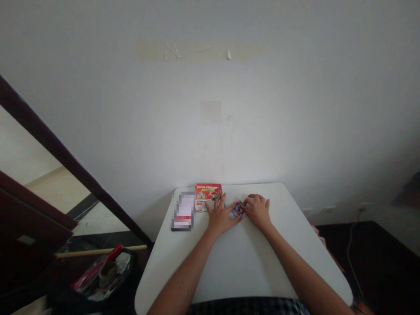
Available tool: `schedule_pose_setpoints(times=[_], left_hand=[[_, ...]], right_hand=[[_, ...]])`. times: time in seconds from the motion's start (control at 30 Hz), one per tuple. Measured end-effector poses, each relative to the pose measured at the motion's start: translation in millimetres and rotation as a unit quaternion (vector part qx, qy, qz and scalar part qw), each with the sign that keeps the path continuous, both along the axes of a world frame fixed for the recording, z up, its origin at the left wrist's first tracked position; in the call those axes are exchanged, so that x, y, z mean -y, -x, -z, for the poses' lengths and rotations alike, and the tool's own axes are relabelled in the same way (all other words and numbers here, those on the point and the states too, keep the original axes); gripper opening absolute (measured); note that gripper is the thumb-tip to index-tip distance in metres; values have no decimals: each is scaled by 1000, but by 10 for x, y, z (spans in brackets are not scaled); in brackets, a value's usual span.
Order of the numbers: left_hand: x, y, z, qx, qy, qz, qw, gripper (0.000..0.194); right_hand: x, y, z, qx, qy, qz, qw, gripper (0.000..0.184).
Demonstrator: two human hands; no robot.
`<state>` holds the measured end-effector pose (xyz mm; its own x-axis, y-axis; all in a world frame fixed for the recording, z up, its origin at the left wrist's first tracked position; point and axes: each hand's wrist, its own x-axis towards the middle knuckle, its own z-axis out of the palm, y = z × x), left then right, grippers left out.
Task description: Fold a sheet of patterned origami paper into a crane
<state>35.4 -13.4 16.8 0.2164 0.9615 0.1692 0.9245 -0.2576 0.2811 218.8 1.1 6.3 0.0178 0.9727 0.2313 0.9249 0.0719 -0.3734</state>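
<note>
- in the head view, a small card (237, 209) with a dark blue printed face lies on the white table (243, 267), between the two hands.
- the left hand (220, 218) is spread wide, palm down; its thumb side reaches the card, and its outer fingers lie over the edge of the red and white leaflet (208, 191).
- the right hand (259, 212) is narrower, fingers bent, tips at the card's other side; whether they pinch it or only press, one cannot tell.
- as for progress, the card is already at the fingertips of both hands, and neither has let it go. whether it is one piece or several, folded or whole, is too small to tell, so how much handling is left does not show.
- the phone (184, 212), its screen blurred, lies just beside the leaflet, with no hand on it.
</note>
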Motion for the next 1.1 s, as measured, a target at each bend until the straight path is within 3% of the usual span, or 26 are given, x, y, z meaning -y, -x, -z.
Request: schedule_pose_setpoints(times=[0.33, 1.1], left_hand=[[17, -44, -17, -7, 6, -14, 1000, 63], [29, -74, -59, -17, 19, -35, 999, 65]], right_hand=[[-41, -9, -4, -32, -7, 12, 999, 19], [-28, 56, -53, 16, 5, 22, 1000, 23]])
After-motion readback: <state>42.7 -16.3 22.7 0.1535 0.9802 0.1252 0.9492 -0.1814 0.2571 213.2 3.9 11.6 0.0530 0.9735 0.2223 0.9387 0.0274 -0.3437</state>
